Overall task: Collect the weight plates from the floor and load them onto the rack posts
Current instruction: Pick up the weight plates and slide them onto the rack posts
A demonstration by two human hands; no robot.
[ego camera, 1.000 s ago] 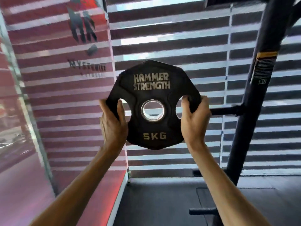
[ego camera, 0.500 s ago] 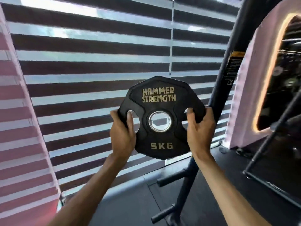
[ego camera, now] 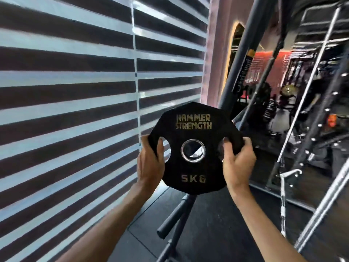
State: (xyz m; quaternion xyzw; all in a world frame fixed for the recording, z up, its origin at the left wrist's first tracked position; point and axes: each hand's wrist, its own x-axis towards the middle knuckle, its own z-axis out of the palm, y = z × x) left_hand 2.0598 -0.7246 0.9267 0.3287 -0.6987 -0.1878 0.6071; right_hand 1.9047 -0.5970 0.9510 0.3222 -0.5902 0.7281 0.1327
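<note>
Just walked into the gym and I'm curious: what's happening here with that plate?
A person holds a black 5 kg weight plate upright in the air, the left hand and the right hand each curled round a side cut-out. It is not yet on a post: a bare rack post juts out below it, off the dark upright beside the striped blinds.

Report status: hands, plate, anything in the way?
Left hand and right hand grip the weight plate. Plate upright, off the floor, on no post. Bare rack post below, unblocked.
</note>
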